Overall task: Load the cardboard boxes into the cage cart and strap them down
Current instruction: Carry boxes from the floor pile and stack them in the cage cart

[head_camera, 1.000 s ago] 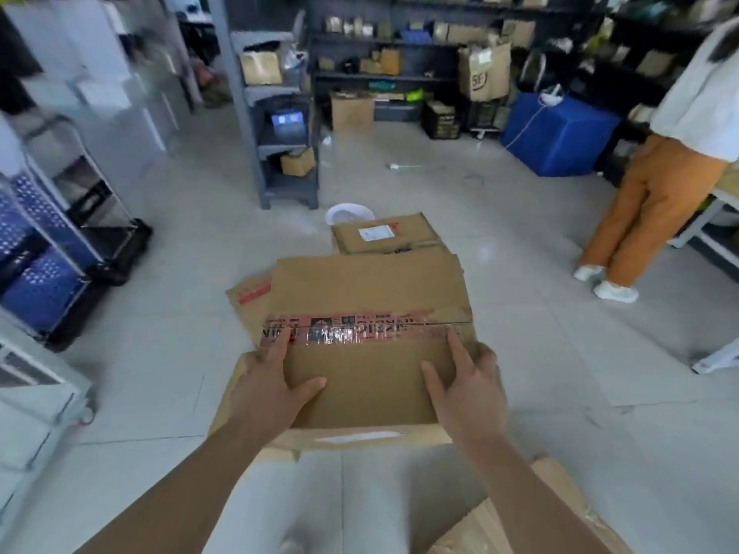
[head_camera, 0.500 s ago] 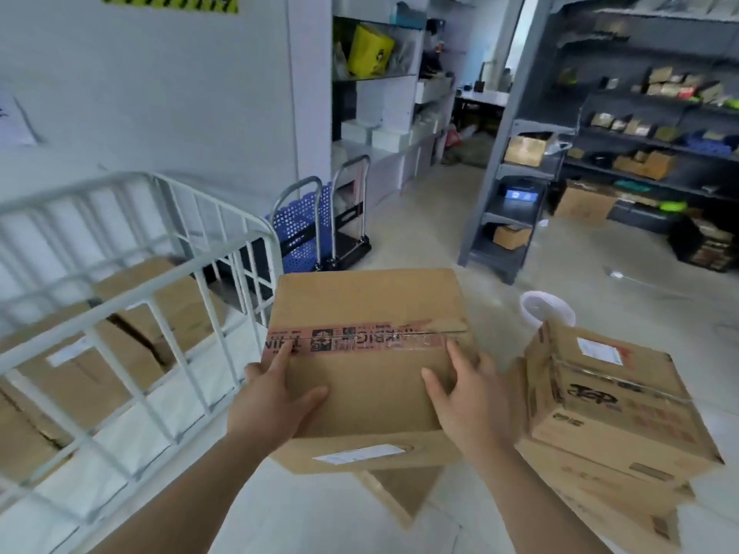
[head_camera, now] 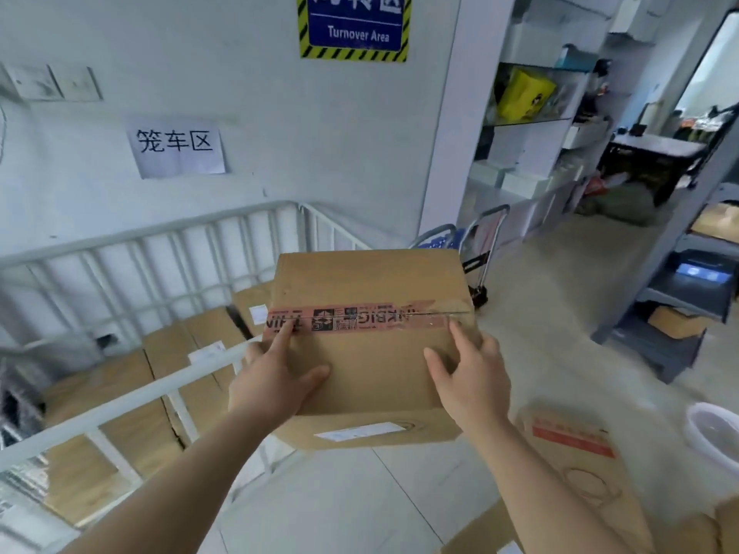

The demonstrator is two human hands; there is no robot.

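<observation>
Cage cart (head_camera: pixel 132 397), white rails: cardboard boxes (head_camera: pixel 176 345) lying flat inside; carried box (head_camera: pixel 372 365) held in the air just right of the cart's near rail, taped top up; left hand (head_camera: pixel 276 377) and right hand (head_camera: pixel 472 377) grip its opposite sides, thumbs and forefingers spread over the top

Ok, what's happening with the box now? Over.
Left hand and right hand grip taped box in air. Cage cart left, boxes inside. Top rail to clear.

A brown box (head_camera: pixel 372 353) sealed with red tape sits level, gripped between the left hand (head_camera: pixel 276 377) and right hand (head_camera: pixel 472 377). Left of them, the white cage cart (head_camera: pixel 120 401) holds packed boxes (head_camera: pixel 100 377).
</observation>
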